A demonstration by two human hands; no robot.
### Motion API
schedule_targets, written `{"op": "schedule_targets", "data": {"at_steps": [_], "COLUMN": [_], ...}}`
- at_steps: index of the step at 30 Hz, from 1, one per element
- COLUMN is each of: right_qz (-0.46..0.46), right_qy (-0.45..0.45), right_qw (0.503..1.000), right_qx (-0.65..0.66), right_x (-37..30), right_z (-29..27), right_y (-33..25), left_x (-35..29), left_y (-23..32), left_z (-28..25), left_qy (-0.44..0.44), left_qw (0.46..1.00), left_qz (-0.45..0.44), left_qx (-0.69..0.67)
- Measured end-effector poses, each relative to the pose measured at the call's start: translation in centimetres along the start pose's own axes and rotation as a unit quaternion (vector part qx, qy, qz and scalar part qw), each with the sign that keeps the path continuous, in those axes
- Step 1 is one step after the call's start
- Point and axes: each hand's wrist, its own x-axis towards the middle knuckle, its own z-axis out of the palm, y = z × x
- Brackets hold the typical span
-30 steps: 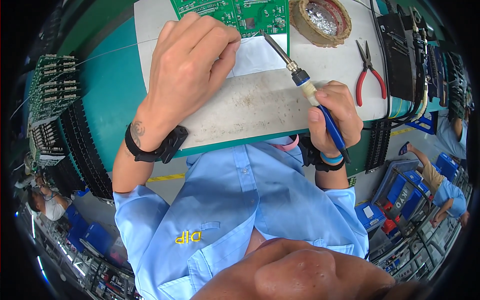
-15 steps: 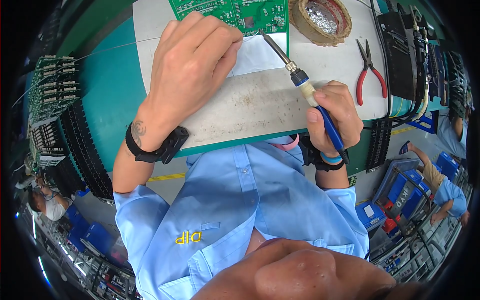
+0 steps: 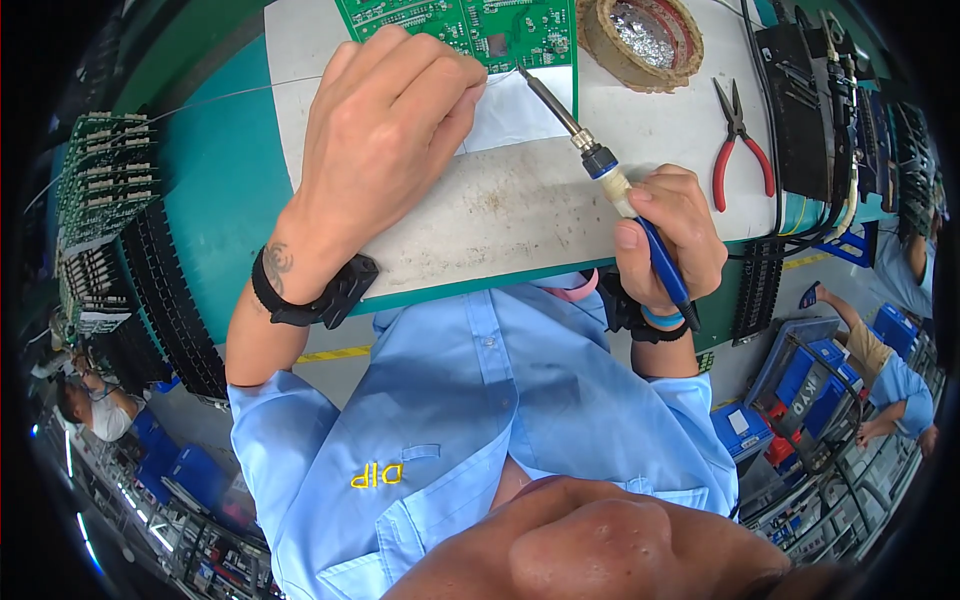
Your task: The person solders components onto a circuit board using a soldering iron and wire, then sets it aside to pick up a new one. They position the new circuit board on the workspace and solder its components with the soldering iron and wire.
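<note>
My left hand [image 3: 385, 125] is closed, fingers pinched on a thin solder wire [image 3: 240, 92] that runs in from the left. A short end of wire sticks out past the fingertips toward the iron. In my right hand [image 3: 675, 235] is a soldering iron [image 3: 600, 160] with a blue handle, held like a pen. Its tip is at the lower edge of a green circuit board [image 3: 535, 30] at the top of the view; whether it touches a joint is too small to tell. My left fingers hide part of the board. White paper [image 3: 520, 115] lies under the board's near edge.
A brown tape-like ring [image 3: 622, 72] with silvery scraps inside stands right of the board. Red-handled pliers [image 3: 735, 125] lie farther right, beside black cables and a dark tool rack [image 3: 795, 110]. Stacked circuit boards [image 3: 105, 175] stand at the left. Other people are in the background.
The soldering iron has shifted very slightly, its tip a touch nearer to me and leftward. My left hand stays almost still.
</note>
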Motion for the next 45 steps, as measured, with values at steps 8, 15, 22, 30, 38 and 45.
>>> {"op": "schedule_targets", "data": {"at_steps": [8,15,22,30,38,45], "right_qz": [0.001,0.010,0.010,0.007,0.008,0.008], "right_qy": [-0.001,0.030,0.027,0.023,0.023,0.022], "right_qw": [1.000,0.999,1.000,1.000,1.000,1.000], "right_qx": [-0.002,0.009,0.001,0.002,-0.001,0.000], "right_x": [-0.16,-0.24,-0.23,-0.11,0.00,-0.12], "right_z": [-0.16,-0.06,-0.04,0.14,0.19,0.13], "right_y": [-0.03,0.09,0.09,0.15,0.06,0.14], "left_x": [0.17,0.35,0.55,0.67,0.61,0.49], "left_y": [0.16,0.14,0.30,0.35,0.29,0.24], "left_z": [-0.14,0.00,0.01,0.13,0.25,0.44], "left_qy": [-0.002,0.006,0.001,0.003,0.007,-0.005], "left_qw": [1.000,1.000,1.000,1.000,1.000,1.000], "left_qz": [0.000,-0.003,0.002,0.000,0.001,0.000], "left_qx": [0.002,-0.009,-0.015,-0.008,-0.006,-0.006]}}
